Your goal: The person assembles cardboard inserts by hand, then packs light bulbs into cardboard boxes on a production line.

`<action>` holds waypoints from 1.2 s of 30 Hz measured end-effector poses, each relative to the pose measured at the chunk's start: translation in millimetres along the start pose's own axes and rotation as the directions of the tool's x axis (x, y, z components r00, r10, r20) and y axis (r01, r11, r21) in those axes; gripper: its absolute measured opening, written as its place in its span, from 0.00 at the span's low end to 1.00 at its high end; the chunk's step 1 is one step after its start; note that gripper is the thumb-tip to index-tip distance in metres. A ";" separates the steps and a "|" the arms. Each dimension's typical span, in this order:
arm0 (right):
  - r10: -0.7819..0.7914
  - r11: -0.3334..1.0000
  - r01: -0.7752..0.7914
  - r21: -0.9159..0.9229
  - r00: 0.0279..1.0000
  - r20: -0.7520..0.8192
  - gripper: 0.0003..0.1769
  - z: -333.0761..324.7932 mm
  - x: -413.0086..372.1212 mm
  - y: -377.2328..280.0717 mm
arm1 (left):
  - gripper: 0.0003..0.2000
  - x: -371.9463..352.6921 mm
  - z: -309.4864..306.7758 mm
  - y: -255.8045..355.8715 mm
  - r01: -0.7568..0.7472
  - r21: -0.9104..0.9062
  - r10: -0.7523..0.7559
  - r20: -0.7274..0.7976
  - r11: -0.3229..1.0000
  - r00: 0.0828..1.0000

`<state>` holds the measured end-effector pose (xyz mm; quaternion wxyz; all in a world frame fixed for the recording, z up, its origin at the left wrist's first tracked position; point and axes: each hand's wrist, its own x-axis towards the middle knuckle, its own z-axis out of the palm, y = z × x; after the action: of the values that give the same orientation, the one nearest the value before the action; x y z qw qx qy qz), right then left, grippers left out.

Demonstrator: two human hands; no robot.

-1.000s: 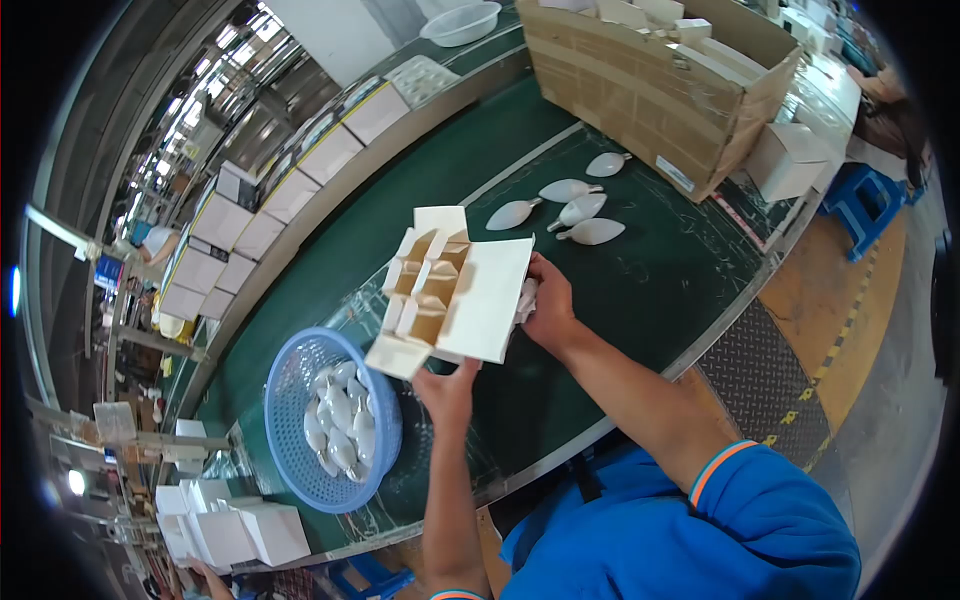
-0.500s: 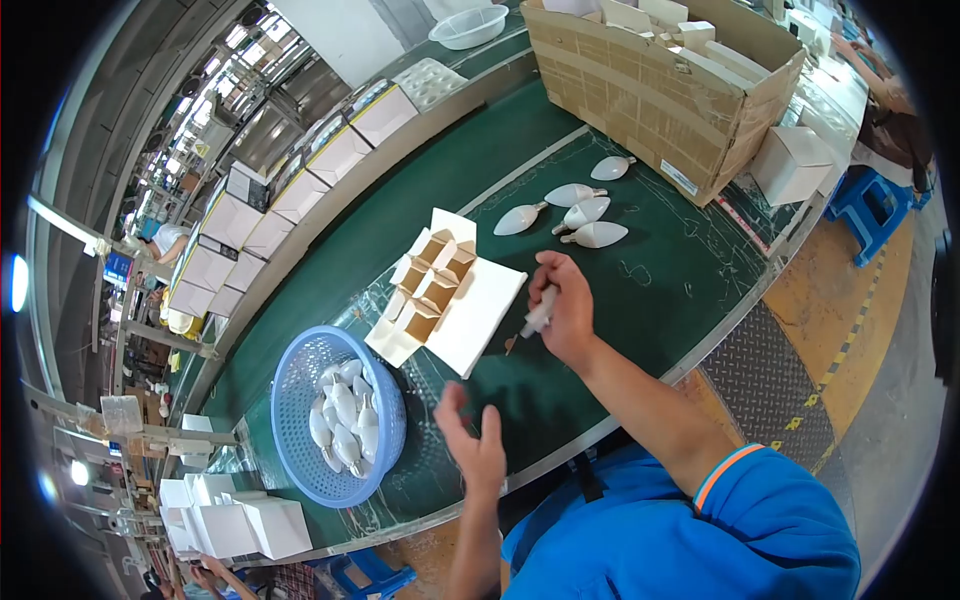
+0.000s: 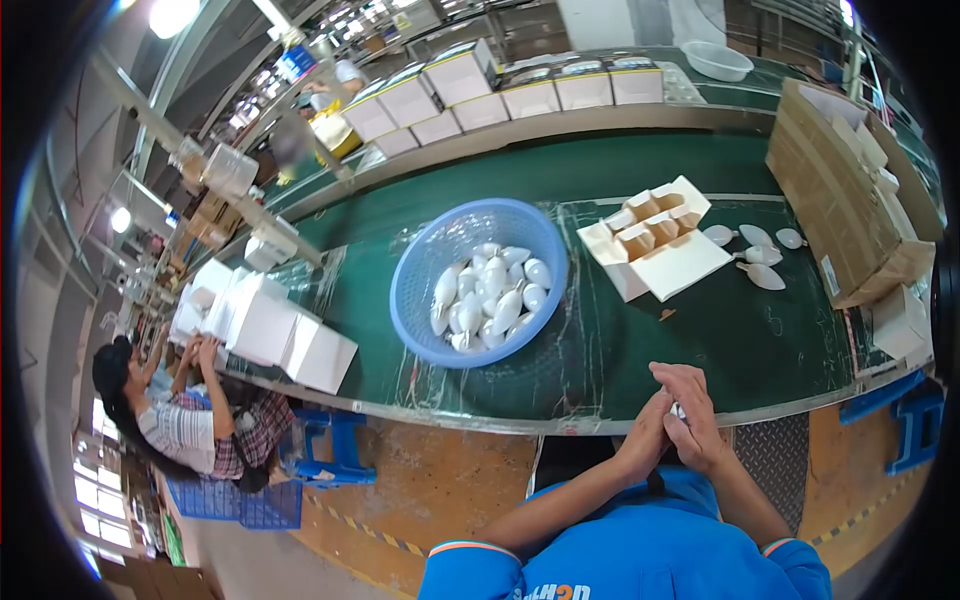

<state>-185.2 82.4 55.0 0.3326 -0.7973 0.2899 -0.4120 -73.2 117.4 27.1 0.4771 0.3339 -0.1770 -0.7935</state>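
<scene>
Both hands are pressed together above the table's front edge. My left hand (image 3: pixel 642 440) is closed against my right hand (image 3: pixel 697 420), which is closed too. Between them shows a bit of a small white object (image 3: pixel 678 411), mostly hidden by the fingers. Beyond the hands stands an open white carton (image 3: pixel 685 264) with cardboard dividers, its flaps spread. Several white candle bulbs (image 3: pixel 762 276) lie loose to its right. To the left, a blue plastic basket (image 3: pixel 408 320) holds a heap of similar bulbs (image 3: pixel 492 285).
A large cardboard box (image 3: pixel 815 200) stands at the right, a white box (image 3: pixel 900 325) beside it. White boxes (image 3: pixel 318 355) line the table's left end, near a seated person (image 3: pixel 185 420). Packed boxes (image 3: pixel 530 100) stand along the back. A brown scrap (image 3: pixel 667 314) lies before the carton.
My hands, apart before, have come together at the table's front edge. The white object seen in my right hand is now mostly covered. The view has swung left.
</scene>
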 end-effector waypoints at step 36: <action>0.710 0.700 -0.711 0.059 0.685 -0.162 0.14 -83.1 -279.4 38.6 | 0.11 -26.3 -76.9 52.4 -0.412 0.911 0.785 0.261 -0.008 0.562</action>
<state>-400.7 240.4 -67.7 0.4361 -0.5855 0.6054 -0.3171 22.5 118.0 13.1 0.5161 0.5500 -0.6316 -0.1797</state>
